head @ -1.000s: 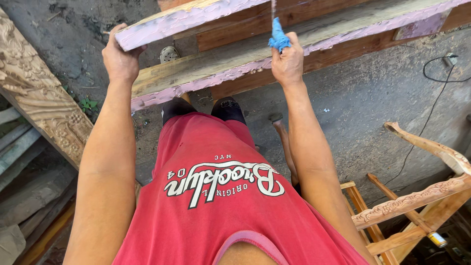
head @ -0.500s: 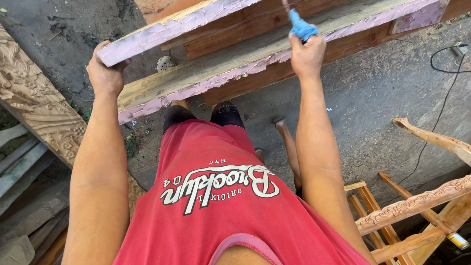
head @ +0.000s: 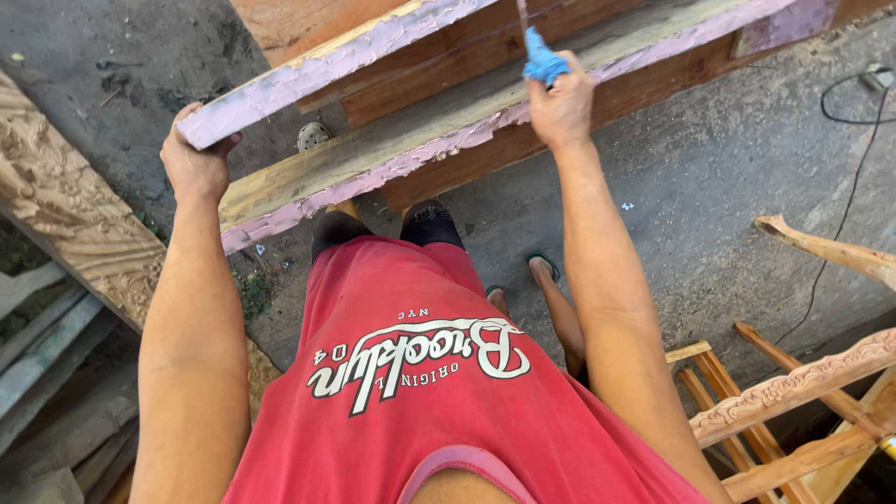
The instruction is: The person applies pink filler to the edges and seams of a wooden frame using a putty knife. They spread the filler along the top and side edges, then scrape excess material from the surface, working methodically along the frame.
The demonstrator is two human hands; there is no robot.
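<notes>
I see my left hand (head: 194,161) gripping the pink-smeared wooden plank's end (head: 308,79) at upper left, my right hand (head: 563,105) clenched on a blue-handled tool (head: 542,63) at top centre

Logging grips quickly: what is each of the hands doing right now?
Left hand: closed on the end of the pink-edged board.
Right hand: closed around the blue-handled tool.

Around you: grey concrete floor (head: 709,196), dusty and sunlit. To your left, a carved wooden panel (head: 65,210) lying aslant above stacked grey planks (head: 37,355). To your right, carved chair frames (head: 793,401); a black cable (head: 845,205) trails across the floor.
</notes>
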